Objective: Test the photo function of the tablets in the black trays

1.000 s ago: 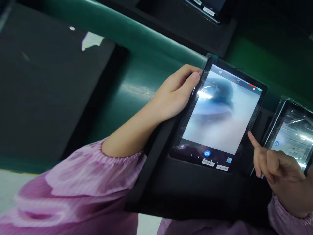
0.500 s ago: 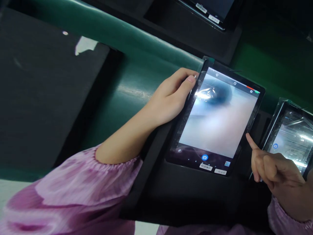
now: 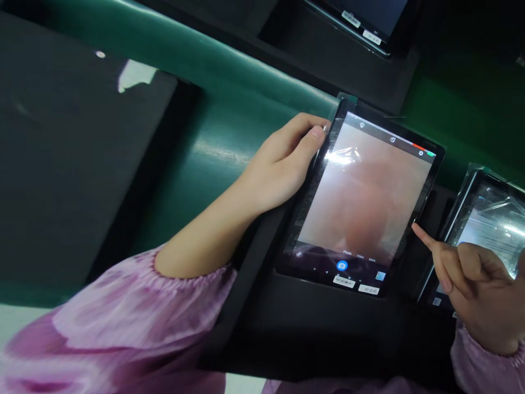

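Note:
A black tablet (image 3: 366, 189) lies tilted in the middle of the view, its screen lit with a camera app and a blurry brownish-pink picture. Two white labels stick to its lower bezel. My left hand (image 3: 285, 158) grips the tablet's left edge near the upper corner, thumb at the rim, the other fingertips hidden behind. On the opposite side, my right hand (image 3: 478, 282) stretches its index finger to the tablet's right edge, the tip at or very close to the rim. The other right-hand fingers are curled and hold nothing. Behind that hand lies a second lit tablet (image 3: 490, 219), partly covered.
A third tablet (image 3: 375, 16) with labels lies at the top on a black pad (image 3: 336, 60). Under everything is a glossy green surface (image 3: 221, 134). To the left is a large dark panel (image 3: 74, 148) with a white reflection.
The tablet's camera picture has turned from pale with a dark round shape to brownish-pink, and its mode words show more clearly. My right hand has shifted slightly; my left keeps its grip.

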Available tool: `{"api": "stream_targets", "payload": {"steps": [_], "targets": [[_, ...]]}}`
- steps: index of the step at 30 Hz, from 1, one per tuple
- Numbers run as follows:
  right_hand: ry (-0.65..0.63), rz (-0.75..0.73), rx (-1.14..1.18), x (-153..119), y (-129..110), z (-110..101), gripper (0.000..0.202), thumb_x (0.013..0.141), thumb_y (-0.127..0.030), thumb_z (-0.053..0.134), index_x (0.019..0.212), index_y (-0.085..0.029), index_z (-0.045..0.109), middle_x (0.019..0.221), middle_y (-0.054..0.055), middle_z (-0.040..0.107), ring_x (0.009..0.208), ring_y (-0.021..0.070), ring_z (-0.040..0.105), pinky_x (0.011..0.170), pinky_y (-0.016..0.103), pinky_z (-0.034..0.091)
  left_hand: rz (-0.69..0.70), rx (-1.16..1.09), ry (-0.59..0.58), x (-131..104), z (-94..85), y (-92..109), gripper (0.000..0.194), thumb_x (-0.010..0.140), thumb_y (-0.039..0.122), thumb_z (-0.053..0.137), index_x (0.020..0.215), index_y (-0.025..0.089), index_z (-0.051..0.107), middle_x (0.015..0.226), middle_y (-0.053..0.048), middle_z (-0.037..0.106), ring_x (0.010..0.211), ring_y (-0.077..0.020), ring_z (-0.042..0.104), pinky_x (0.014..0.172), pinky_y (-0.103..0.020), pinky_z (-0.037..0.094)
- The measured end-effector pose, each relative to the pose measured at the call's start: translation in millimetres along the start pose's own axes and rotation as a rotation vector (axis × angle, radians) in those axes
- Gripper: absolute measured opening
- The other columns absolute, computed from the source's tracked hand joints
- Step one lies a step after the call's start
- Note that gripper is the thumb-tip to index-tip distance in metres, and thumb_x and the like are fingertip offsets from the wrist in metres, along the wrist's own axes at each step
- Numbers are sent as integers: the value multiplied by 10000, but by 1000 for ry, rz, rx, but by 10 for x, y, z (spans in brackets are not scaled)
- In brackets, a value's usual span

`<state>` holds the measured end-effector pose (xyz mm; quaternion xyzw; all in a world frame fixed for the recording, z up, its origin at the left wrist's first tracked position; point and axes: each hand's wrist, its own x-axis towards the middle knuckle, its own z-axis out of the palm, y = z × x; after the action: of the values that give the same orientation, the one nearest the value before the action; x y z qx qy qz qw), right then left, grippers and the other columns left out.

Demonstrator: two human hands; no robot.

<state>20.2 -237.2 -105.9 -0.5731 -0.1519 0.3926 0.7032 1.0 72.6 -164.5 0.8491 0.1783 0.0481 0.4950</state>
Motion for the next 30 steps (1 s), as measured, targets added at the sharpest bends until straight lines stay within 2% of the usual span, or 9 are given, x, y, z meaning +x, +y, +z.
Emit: {"api": "stream_targets", "payload": {"steps": [6,11,15,20,24,30], "targets": [[11,0,-35,-13,0,25,738,982,-880,268,653,-220,306,516,-53,282,537,165,453,1331,589,87,-4,-1,13,0,6,27,331,955,505,385,1052,306,631,1115,-56,725,1079,-265,662,989,-436,536],[36,-24,-155,-6,3,148,756,992,-879,196,638,-215,273,524,-46,296,526,154,435,1322,603,129,-15,-13,4,-7,-1,20,323,974,535,379,1062,347,627,1159,-41,725,1099,-256,657,1029,-441,540],[27,-63,-270,22,-11,229,762,998,-871,130,637,-211,255,516,-44,310,528,152,434,1321,606,100,-19,-29,-8,-11,-9,26,317,955,579,416,1057,368,630,1160,-34,727,1108,-260,652,1054,-465,537],[-85,-15,-376,36,-31,239,771,970,-903,96,651,-217,248,523,-49,327,532,150,432,1326,592,38,-14,-25,-15,-10,-8,44,316,966,543,402,1064,351,634,1169,-41,721,1105,-261,655,1061,-484,534],[-59,-48,-417,10,7,259,751,994,-868,76,661,-220,255,544,-52,320,536,143,395,1319,581,-53,-8,-24,4,-1,3,4,305,977,487,404,1062,310,638,1139,-47,728,1090,-273,666,1025,-483,542],[-64,-91,-394,-17,83,308,711,1029,-825,111,682,-221,254,568,-53,303,554,143,376,1332,588,54,-6,-4,-14,-5,-11,-12,379,982,537,384,1120,307,651,1145,-51,723,1096,-283,657,1022,-474,536]]}}
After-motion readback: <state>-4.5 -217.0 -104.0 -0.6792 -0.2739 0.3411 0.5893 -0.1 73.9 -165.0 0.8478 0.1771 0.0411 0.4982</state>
